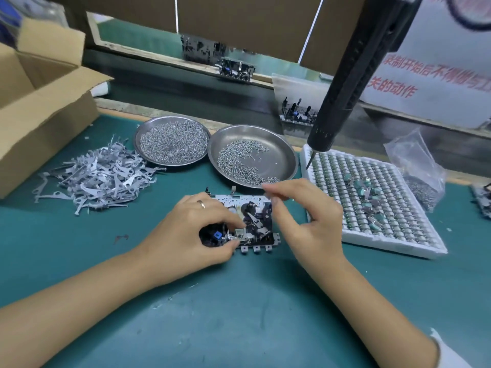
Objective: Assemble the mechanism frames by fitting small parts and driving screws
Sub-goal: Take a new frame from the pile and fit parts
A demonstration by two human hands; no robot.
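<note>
A mechanism frame of metal and black plastic lies flat on the green mat at the middle. My left hand rests on its left half and pinches the frame's front left part between thumb and fingers. My right hand hovers over the frame's right side, its thumb and forefinger pinched together near the rim of the right screw dish; whatever sits between the fingertips is too small to make out. A black electric screwdriver hangs from above, its bit over the white tray.
A second dish of screws stands at the left of the first. A heap of flat grey metal levers lies beside an open cardboard box. The white tray holds rows of small round parts. A plastic bag sits at the right.
</note>
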